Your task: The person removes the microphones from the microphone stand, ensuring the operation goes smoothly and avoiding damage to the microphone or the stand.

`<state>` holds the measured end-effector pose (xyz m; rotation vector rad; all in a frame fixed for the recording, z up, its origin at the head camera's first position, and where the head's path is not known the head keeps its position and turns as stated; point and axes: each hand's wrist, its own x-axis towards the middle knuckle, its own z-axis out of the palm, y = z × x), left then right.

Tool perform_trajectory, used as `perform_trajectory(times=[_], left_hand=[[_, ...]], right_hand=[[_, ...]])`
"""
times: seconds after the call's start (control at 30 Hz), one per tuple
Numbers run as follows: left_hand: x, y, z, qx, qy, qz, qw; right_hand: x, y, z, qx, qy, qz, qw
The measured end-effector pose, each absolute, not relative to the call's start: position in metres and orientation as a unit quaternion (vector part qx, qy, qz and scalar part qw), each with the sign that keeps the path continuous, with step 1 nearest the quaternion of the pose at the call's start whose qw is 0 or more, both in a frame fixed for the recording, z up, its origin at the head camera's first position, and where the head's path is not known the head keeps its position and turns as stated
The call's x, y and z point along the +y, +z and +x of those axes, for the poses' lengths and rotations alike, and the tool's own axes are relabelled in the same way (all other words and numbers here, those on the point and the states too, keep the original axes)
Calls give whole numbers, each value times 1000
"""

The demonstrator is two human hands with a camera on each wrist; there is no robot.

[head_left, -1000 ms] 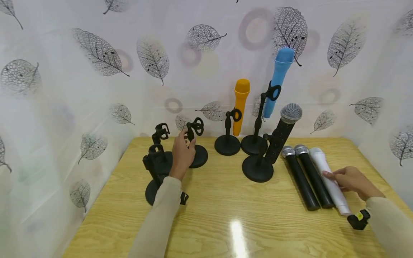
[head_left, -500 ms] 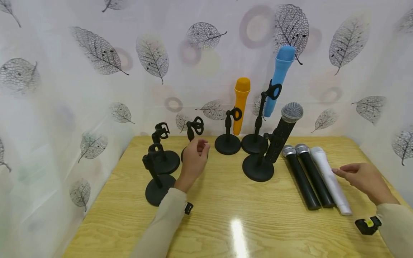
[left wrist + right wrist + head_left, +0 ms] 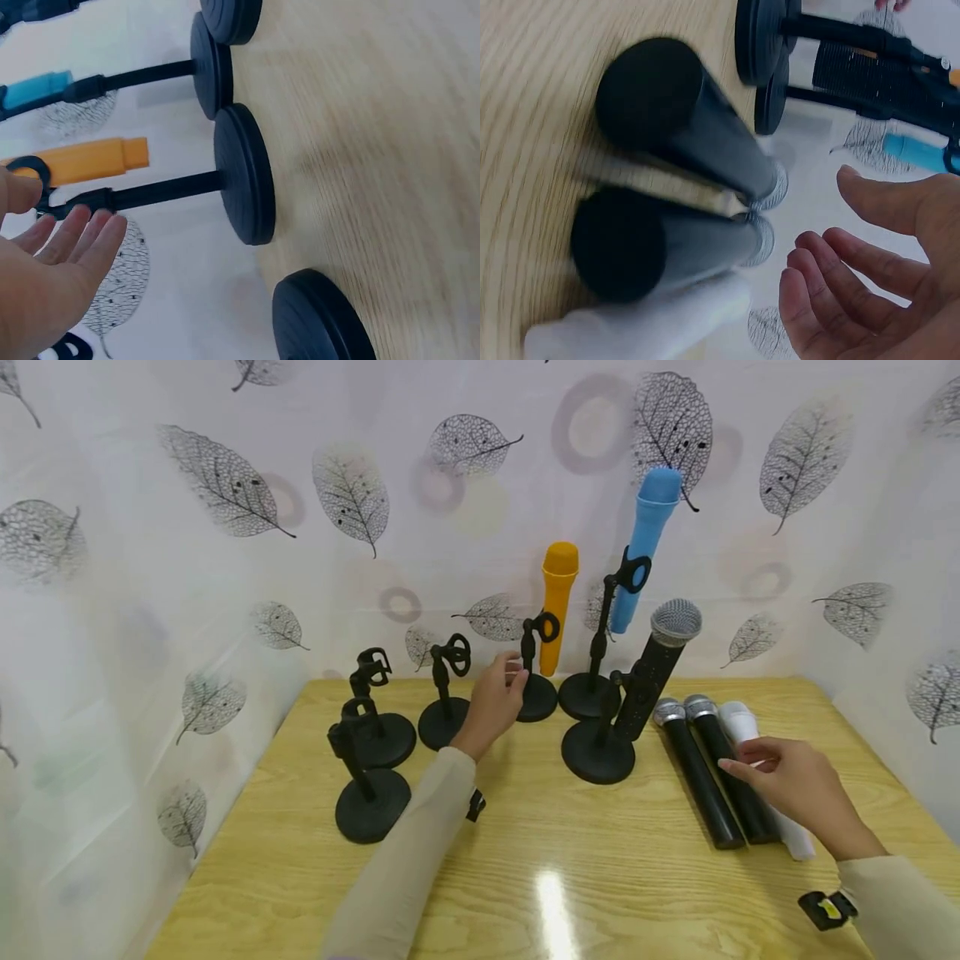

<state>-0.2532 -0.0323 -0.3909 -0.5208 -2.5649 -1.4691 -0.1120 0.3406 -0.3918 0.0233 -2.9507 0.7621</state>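
Observation:
My left hand [image 3: 493,706] reaches toward the short stand [image 3: 172,191] that carries an orange microphone [image 3: 558,602]; its fingers are loosely bent with nothing between them. In the left wrist view the fingertips lie close to that stand's clip, and whether they touch it I cannot tell. My right hand [image 3: 802,785] hovers over the lying microphones, thumb and fingers apart and holding nothing. Beneath it lie a white microphone [image 3: 738,722], partly hidden by the hand, and two black microphones with silver heads, one in the middle [image 3: 705,718] and one at left [image 3: 693,781].
A blue microphone [image 3: 652,527] sits in a tall stand, and a black one with a silver grille [image 3: 675,627] leans in a stand before it. Three stands without microphones are at left: front [image 3: 371,806], middle [image 3: 390,739] and back [image 3: 441,722]. A leaf-print curtain [image 3: 480,510] backs the wooden table [image 3: 600,877].
My left hand has left the back-left stand and moved right to the orange microphone's stand. My right hand has come off the white microphone, drawn back, then moved left above the black ones.

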Motion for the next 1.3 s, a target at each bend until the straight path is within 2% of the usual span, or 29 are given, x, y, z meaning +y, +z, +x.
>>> perform_trajectory(times=[0.4,0.67,0.93,1.3], left_hand=[[-14,-391,-295,-853,-502,-127,67],[2,-387,-309,-839,-527,-121,66],[3,-386,-314,-853,-496,-131,102],[-10,-388,-309,-871,-448,-175,100]], right_hand=[[288,-401,-111,-958,270,55,83],[271,-404,-108,-953,285,64,77],[259,-403,-110,-953,285,70,74],[265,-397,-113,-950,295,76,70]])
